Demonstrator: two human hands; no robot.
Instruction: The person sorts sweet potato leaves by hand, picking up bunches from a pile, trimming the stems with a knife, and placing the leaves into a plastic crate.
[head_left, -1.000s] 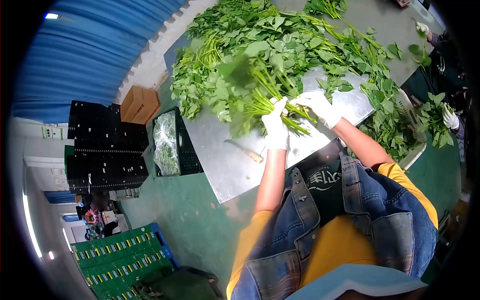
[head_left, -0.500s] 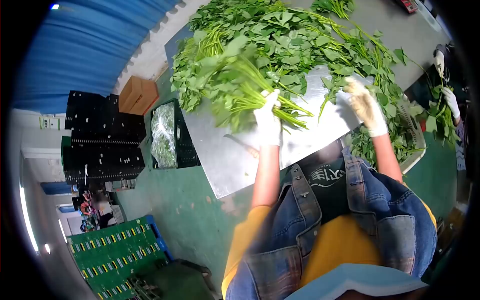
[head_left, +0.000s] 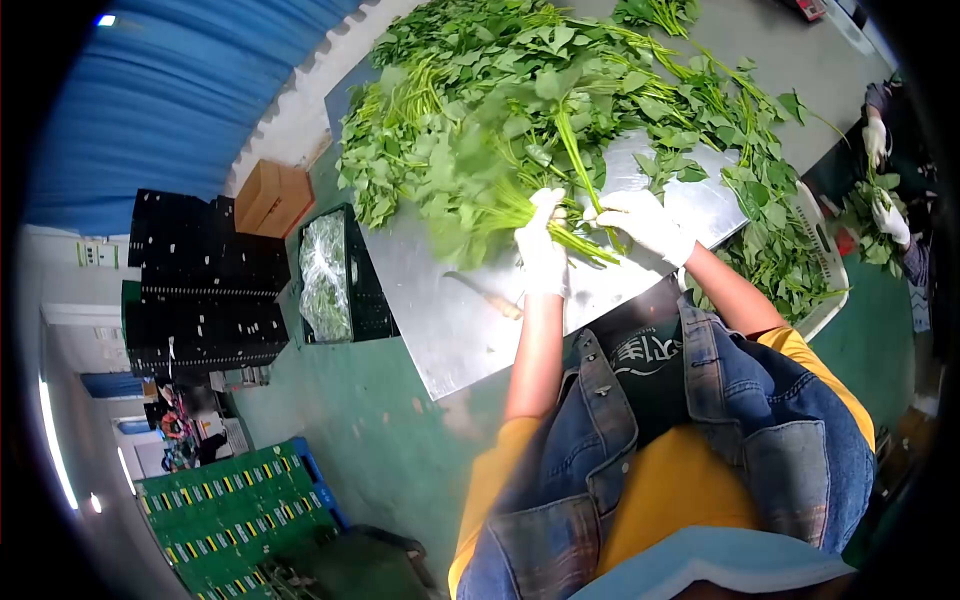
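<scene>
My left hand [head_left: 543, 245], in a white glove, is closed round a bunch of leafy green stems [head_left: 500, 208]; its leaves are blurred and point up and left, the cut ends to the right. Close beside it, my gloved right hand [head_left: 648, 224] pinches a few upright green stems [head_left: 572, 150] near their lower ends. Both hands are above the front of the metal table [head_left: 430, 330]. A knife with a wooden handle [head_left: 505, 306] lies on the metal just left of my left forearm. Beyond my hands spreads a large heap of leafy greens [head_left: 440, 130].
A pale crate [head_left: 835, 262] of greens stands at the table's right. Left of the table, a dark crate [head_left: 375, 300] holds a bagged bundle [head_left: 326, 280]. Stacked black crates [head_left: 205, 270] and a cardboard box [head_left: 272, 197] stand farther left. Another person's gloved hand [head_left: 890, 218] holds greens at far right.
My right hand has moved left from over the right side of the table to beside my left hand, and now holds stems. The left hand keeps its bunch in nearly the same place.
</scene>
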